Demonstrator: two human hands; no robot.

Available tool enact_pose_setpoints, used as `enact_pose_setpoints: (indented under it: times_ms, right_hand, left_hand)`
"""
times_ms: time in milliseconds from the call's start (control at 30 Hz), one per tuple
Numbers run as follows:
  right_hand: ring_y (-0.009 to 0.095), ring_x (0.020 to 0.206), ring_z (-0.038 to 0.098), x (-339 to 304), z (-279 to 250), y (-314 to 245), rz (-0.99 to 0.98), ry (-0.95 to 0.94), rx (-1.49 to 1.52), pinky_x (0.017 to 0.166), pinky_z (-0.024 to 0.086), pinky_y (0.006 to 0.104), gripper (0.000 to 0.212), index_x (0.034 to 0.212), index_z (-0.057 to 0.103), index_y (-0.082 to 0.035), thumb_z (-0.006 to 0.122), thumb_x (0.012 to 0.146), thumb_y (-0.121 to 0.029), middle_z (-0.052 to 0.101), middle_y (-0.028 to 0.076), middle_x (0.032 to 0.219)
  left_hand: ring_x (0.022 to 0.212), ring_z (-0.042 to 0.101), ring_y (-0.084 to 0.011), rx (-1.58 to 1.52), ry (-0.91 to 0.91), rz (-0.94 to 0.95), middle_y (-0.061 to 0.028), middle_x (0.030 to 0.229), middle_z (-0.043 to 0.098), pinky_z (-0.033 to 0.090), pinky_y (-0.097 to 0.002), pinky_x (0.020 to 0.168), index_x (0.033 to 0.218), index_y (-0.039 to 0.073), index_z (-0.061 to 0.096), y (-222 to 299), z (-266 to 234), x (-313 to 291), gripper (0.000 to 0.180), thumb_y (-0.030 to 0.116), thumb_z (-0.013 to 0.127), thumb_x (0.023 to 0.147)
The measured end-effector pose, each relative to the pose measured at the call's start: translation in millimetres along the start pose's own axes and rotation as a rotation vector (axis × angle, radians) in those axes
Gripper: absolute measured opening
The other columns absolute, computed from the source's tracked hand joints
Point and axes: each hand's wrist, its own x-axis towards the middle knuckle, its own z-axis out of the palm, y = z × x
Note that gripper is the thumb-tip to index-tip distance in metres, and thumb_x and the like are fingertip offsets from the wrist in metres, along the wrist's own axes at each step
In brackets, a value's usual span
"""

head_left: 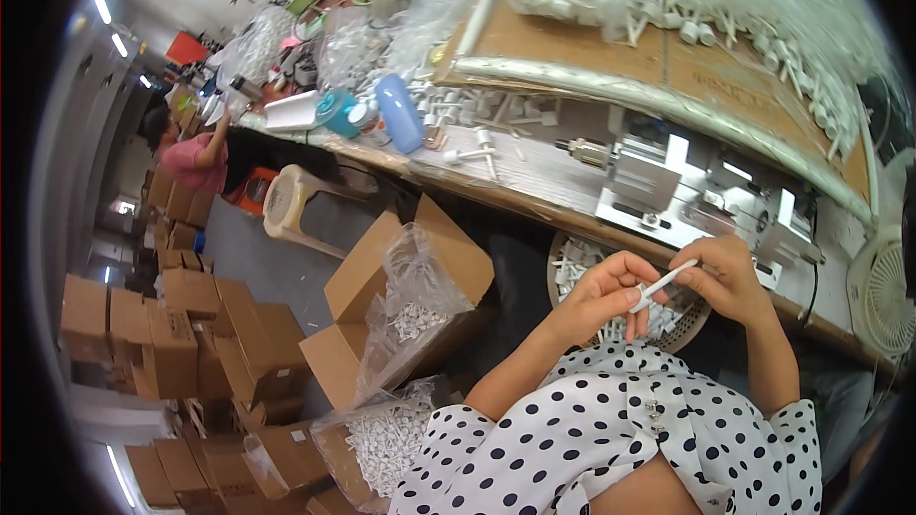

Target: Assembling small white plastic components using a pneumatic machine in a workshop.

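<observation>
Above a round basket [553, 272] of white plastic pieces, both hands are on one slim white plastic stick with a wider end [665, 280]. My left hand [603, 298] has its thumb and index finger closed on the lower, wider end, with the other fingers loosely curled. The upper tip lies between the thumb and fingers of my right hand [733, 278]. Just beyond the hands, a silver metal fixture [649, 176] with blocks and a rod stands on the bench [534, 172]. My fingers cover part of the stick's ends.
Piled white pieces under clear plastic lie on a raised cardboard-covered shelf [611, 48]. A blue bottle [399, 113] stands on the bench, and a fan [880, 272] at far right. Left of me are an open carton [358, 272], a plastic stool [284, 205] and stacked boxes. A person [196, 157] works farther off.
</observation>
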Motion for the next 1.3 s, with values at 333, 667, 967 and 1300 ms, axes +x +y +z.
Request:
enact_pose_setpoints:
  times_ms: [333,667,967,1300]
  right_hand:
    - [0.014,0.054,0.055,-6.5,8.5,-3.5,0.121,0.187,-0.144,0.049,0.041,0.0237,0.009,0.079,0.061,0.000,0.062,0.071,-0.004,0.058,0.007,0.064]
    - [0.014,0.058,0.053,-27.5,-9.9,-8.8,0.434,0.458,-0.348,0.056,0.039,0.0250,0.009,0.073,0.058,0.001,0.059,0.074,-0.008,0.056,0.006,0.063]
    - [0.014,0.061,0.054,-27.3,-31.7,-24.4,0.627,0.606,-0.556,0.056,0.040,0.0252,0.008,0.073,0.056,0.003,0.056,0.075,-0.004,0.056,0.008,0.064]
    - [0.011,0.060,0.052,46.0,-107.3,5.1,0.465,0.496,-0.707,0.056,0.040,0.0231,0.008,0.078,0.060,0.001,0.060,0.076,-0.007,0.057,0.005,0.067]
  left_hand:
    - [0.067,0.061,-0.0166,0.845,0.884,0.813,-0.0159,0.096,0.057,0.049,-0.0238,0.050,0.102,-0.002,0.049,170.5,-73.3,-52.5,0.021,0.001,0.054,0.081]
    - [0.060,0.057,-0.0111,1.241,1.373,0.599,-0.0065,0.073,0.060,0.047,-0.0227,0.051,0.098,0.000,0.062,359.4,-319.8,-56.9,0.023,0.007,0.054,0.077]
    - [0.080,0.060,-0.0332,1.813,1.318,0.452,-0.0241,0.089,0.061,0.045,-0.0405,0.067,0.096,-0.002,0.061,470.6,-467.1,51.9,0.045,0.038,0.044,0.087]
    - [0.089,0.055,-0.0221,2.052,1.520,0.439,-0.0130,0.101,0.058,0.044,-0.0332,0.074,0.110,0.001,0.054,486.2,-466.5,91.0,0.033,0.024,0.050,0.087]
